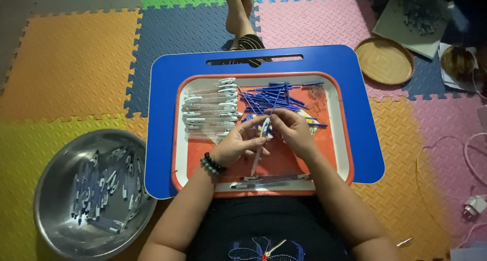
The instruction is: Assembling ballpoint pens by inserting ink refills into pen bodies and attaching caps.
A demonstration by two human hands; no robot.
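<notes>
Nearest me, both my left hand (238, 142) and right hand (294, 132) pinch one pen (261, 144), with finished pens (101, 190) filling the steel bowl (56, 225) and many clear barrels (210, 111) and blue refills (276, 96) unassembled on the tray (345, 139), I judge.

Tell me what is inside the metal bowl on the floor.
The metal bowl holds a loose heap of pens with blue and white parts, lying mostly across its middle and right side. The bare bottom shows at left. Whatever lies beneath the heap is covered.
</notes>
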